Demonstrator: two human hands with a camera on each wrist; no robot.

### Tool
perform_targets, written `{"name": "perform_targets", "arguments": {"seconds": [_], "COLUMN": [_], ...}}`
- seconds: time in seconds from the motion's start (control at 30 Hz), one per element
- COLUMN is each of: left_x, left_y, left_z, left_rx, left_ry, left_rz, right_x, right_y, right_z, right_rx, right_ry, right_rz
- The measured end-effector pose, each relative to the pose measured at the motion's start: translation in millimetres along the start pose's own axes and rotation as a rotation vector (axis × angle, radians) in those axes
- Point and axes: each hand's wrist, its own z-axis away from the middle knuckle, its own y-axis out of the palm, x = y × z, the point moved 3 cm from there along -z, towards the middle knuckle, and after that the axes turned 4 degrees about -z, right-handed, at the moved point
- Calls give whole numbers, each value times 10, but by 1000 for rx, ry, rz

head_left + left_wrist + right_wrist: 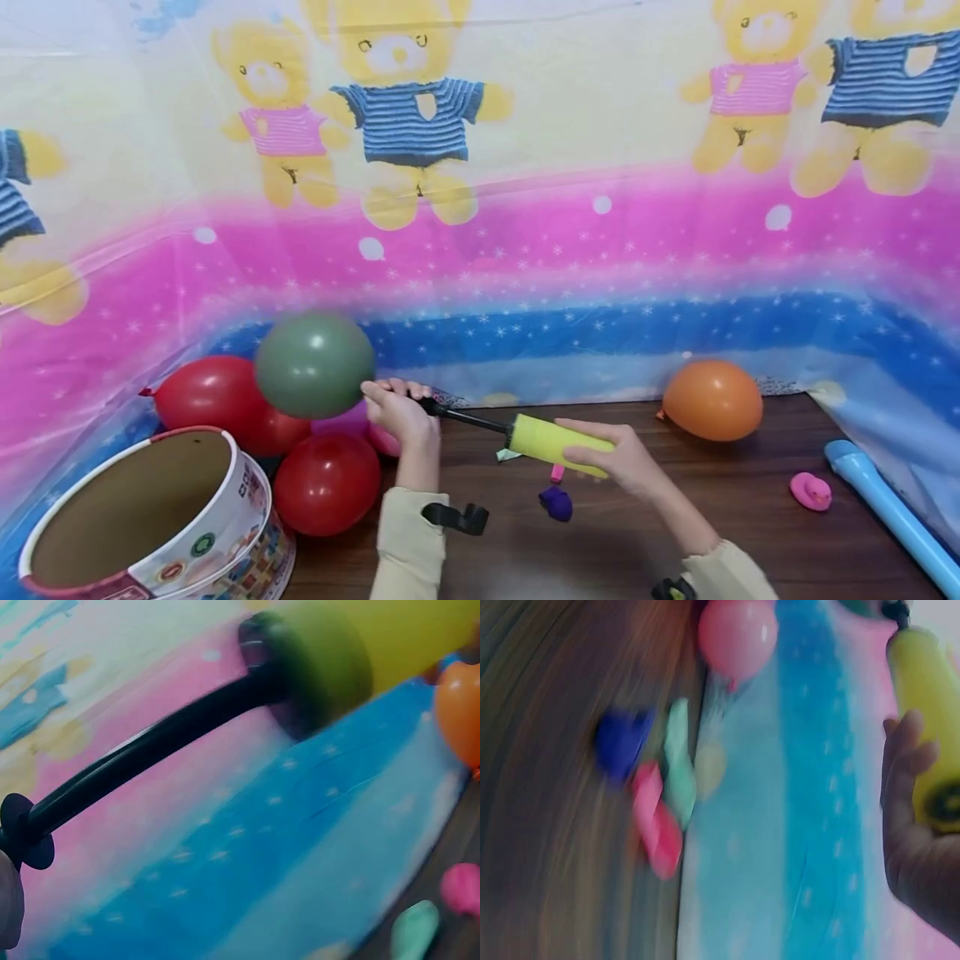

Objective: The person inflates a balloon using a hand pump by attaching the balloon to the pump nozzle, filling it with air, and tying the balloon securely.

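A yellow hand balloon pump (551,440) with a black rod (474,419) spans the gap between my hands, above the table. My left hand (405,421) holds the rod's far end, near a small black disc (37,831). An inflated green balloon (315,365) sits just beyond those fingers; its neck is hidden by the hand. With my right hand (621,458) I grip the pump's yellow barrel, fingers wrapped along it in the right wrist view. Limp balloons lie below the pump: a purple one (557,503), a pink one (657,825) and a mint green one (679,769).
At the left stands a round open bucket (247,525), beside red balloons (327,483) and other inflated ones. An orange balloon (712,400), a pink rubber duck (811,491) and a blue tube-shaped thing (896,508) lie at the right. A printed bear curtain (540,233) hangs behind the table.
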Motion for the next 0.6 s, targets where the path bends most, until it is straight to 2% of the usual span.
{"name": "perform_targets", "arguments": {"seconds": [0.1,0.2,0.33,0.43,0.6], "left_x": [172,274,254,206,119], "left_y": [-53,-93,-130,-137,-100], "left_z": [135,202,129,44,-72], "left_rx": [13,66,88,80,100], "left_ry": [-13,-6,17,21,30], "left_rz": [-26,-107,-184,-214,-196], "right_x": [23,-65,-226,-291,-337], "right_y": [199,269,154,44,-84], "right_z": [-94,-100,36,113,182], "right_rx": [-13,-1,5,10,31], "right_ry": [-10,5,46,39,15], "right_rz": [-16,-46,-49,-34,-60]}}
